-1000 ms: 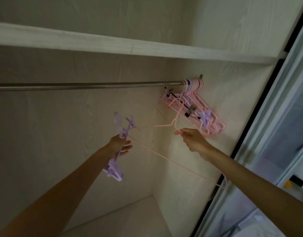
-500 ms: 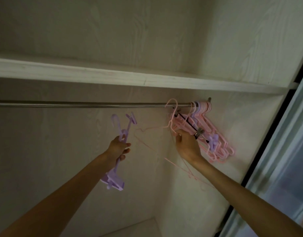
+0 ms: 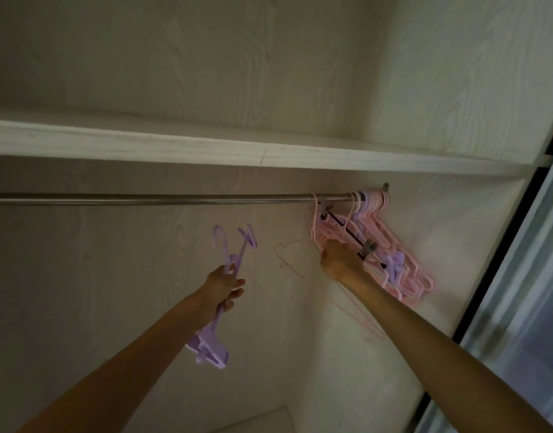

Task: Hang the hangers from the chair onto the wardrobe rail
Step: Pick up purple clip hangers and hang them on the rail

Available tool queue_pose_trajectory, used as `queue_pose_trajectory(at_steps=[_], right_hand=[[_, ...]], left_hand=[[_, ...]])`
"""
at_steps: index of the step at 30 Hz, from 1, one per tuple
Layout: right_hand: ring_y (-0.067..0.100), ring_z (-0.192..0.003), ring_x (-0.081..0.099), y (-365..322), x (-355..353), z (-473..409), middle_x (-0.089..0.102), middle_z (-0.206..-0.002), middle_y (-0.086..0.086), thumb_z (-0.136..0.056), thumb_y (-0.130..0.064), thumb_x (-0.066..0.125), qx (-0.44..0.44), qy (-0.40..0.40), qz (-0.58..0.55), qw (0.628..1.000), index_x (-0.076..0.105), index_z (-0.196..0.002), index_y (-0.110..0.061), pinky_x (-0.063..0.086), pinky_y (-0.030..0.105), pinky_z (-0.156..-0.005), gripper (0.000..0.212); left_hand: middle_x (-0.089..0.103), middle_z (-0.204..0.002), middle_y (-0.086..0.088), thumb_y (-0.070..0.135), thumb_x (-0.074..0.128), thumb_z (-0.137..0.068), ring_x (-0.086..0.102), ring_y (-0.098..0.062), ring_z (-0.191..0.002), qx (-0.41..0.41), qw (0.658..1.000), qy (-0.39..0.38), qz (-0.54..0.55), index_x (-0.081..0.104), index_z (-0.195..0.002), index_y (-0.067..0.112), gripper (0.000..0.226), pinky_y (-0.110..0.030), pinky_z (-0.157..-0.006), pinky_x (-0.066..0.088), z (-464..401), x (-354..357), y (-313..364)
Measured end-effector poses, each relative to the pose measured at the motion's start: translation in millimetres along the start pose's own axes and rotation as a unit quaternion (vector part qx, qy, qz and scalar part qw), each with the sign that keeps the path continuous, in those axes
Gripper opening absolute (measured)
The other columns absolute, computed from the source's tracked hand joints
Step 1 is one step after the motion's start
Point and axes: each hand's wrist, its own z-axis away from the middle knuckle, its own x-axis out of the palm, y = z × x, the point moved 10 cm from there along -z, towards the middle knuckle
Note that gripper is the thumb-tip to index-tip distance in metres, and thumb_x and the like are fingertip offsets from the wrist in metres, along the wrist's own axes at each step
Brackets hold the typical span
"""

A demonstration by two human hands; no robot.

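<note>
Your right hand (image 3: 341, 260) grips a thin pink hanger (image 3: 314, 226) hooked over the rail (image 3: 144, 200) (beside the hung cluster (image 3: 394, 260)); your left hand (image 3: 222, 287) clenches purple clip hangers (image 3: 220, 295).

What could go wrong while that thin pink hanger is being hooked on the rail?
The thin pink hanger has its hook just over the rail, with the right hand gripping it below; let go early and it might slip off. It sits against the bunched pink hangers, so it could tangle. The left hand holds the purple clip hangers loosely; they might drop.
</note>
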Motion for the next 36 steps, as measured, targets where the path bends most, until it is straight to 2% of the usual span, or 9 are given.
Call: queue_pose_trajectory(at_steps=[3, 5, 7, 9, 14, 19, 27, 33, 36], right_hand=[[0.029, -0.112, 0.057, -12.6, -41.6, -0.2, 0.054, -0.130, 0.012, -0.090, -0.010, 0.048, -0.076, 0.179, 0.013, 0.981, 0.045, -0.134, -0.011, 0.050, 0.037, -0.086, 0.044], [0.032, -0.116, 0.052, -30.6, -65.6, -4.7, 0.051, -0.133, 0.015, -0.089, -0.012, 0.053, -0.144, 0.248, 0.025, 0.958, 0.042, -0.135, -0.008, 0.047, 0.041, -0.092, 0.047], [0.031, -0.132, 0.037, -48.6, -67.8, -20.4, 0.039, -0.145, 0.012, -0.092, -0.020, 0.050, -0.196, 0.211, 0.070, 0.955, 0.032, -0.143, -0.011, 0.031, 0.044, -0.108, 0.055], [0.028, -0.136, 0.031, -57.2, -62.9, -35.4, 0.036, -0.148, 0.008, -0.094, -0.026, 0.047, -0.221, 0.181, 0.129, 0.949, 0.030, -0.145, -0.017, 0.023, 0.043, -0.111, 0.055], [0.030, -0.108, 0.054, -52.8, -77.6, -46.7, 0.062, -0.115, 0.007, -0.081, -0.017, 0.063, -0.240, 0.247, 0.156, 0.926, 0.055, -0.124, -0.019, 0.038, 0.041, -0.091, 0.044], [0.028, -0.124, 0.045, -22.2, -73.4, -73.2, 0.052, -0.133, 0.008, -0.081, -0.017, 0.065, -0.188, 0.196, 0.192, 0.943, 0.041, -0.137, -0.012, 0.031, 0.041, -0.106, 0.061], [0.030, -0.117, 0.047, 10.1, -85.8, -85.2, 0.057, -0.122, 0.009, -0.087, -0.024, 0.060, -0.145, 0.236, 0.237, 0.931, 0.052, -0.127, -0.015, 0.032, 0.042, -0.100, 0.043], [0.030, -0.131, 0.035, 20.1, -81.8, -83.7, 0.043, -0.141, 0.012, -0.093, -0.043, 0.048, -0.140, 0.207, 0.206, 0.946, 0.039, -0.140, -0.012, 0.023, 0.043, -0.107, 0.057], [0.031, -0.117, 0.050, -3.8, -76.7, -52.2, 0.056, -0.128, 0.013, -0.089, -0.051, 0.033, -0.195, 0.246, 0.143, 0.939, 0.051, -0.129, -0.008, 0.035, 0.040, -0.097, 0.061]], left_hand=[[0.052, -0.081, -0.003, 0.001, 0.035, -0.098, 0.049, -0.012, -0.057, -0.018, 0.999, -0.032, -0.006, 0.034, -0.140, 0.010, 0.043, -0.006, -0.028, 0.023, 4.4, 7.8, -2.4], [0.053, -0.081, -0.002, 0.001, 0.036, -0.098, 0.056, -0.006, -0.044, -0.026, 0.998, -0.051, -0.011, 0.035, -0.140, 0.012, 0.044, -0.007, -0.029, 0.024, 4.8, 13.7, -2.1], [0.054, -0.082, -0.001, 0.003, 0.037, -0.098, 0.054, 0.000, -0.036, -0.026, 0.998, -0.059, -0.025, 0.035, -0.141, 0.012, 0.044, -0.009, -0.029, 0.025, 3.3, 18.1, -0.1], [0.055, -0.083, -0.001, 0.006, 0.037, -0.099, 0.054, 0.001, -0.036, -0.025, 0.997, -0.070, -0.033, 0.034, -0.142, 0.013, 0.044, -0.009, -0.029, 0.025, 0.5, 22.8, 0.7], [0.056, -0.084, -0.002, 0.002, 0.035, -0.097, 0.054, 0.000, -0.034, -0.038, 0.995, -0.089, -0.037, 0.037, -0.138, 0.014, 0.043, -0.007, -0.029, 0.024, -4.8, 27.4, -1.2], [0.056, -0.084, -0.002, 0.003, 0.035, -0.098, 0.054, 0.000, -0.035, -0.041, 0.993, -0.100, -0.044, 0.038, -0.137, 0.015, 0.041, -0.007, -0.029, 0.025, -11.7, 27.5, -5.0], [0.057, -0.084, -0.003, 0.006, 0.039, -0.098, 0.057, -0.002, -0.039, -0.052, 0.989, -0.129, -0.043, 0.042, -0.123, 0.019, 0.029, -0.008, -0.029, 0.028, -21.5, 31.9, -4.1], [0.060, -0.091, 0.000, 0.004, 0.040, -0.097, 0.066, 0.001, -0.050, -0.058, 0.979, -0.167, -0.099, 0.042, -0.121, 0.022, 0.030, -0.011, -0.035, 0.034, -18.7, 36.7, 4.6], [0.063, -0.093, 0.000, 0.005, 0.042, -0.096, 0.069, -0.001, -0.059, -0.071, 0.968, -0.203, -0.126, 0.043, -0.119, 0.021, 0.028, -0.012, -0.041, 0.042, -17.5, 34.6, 2.4]])
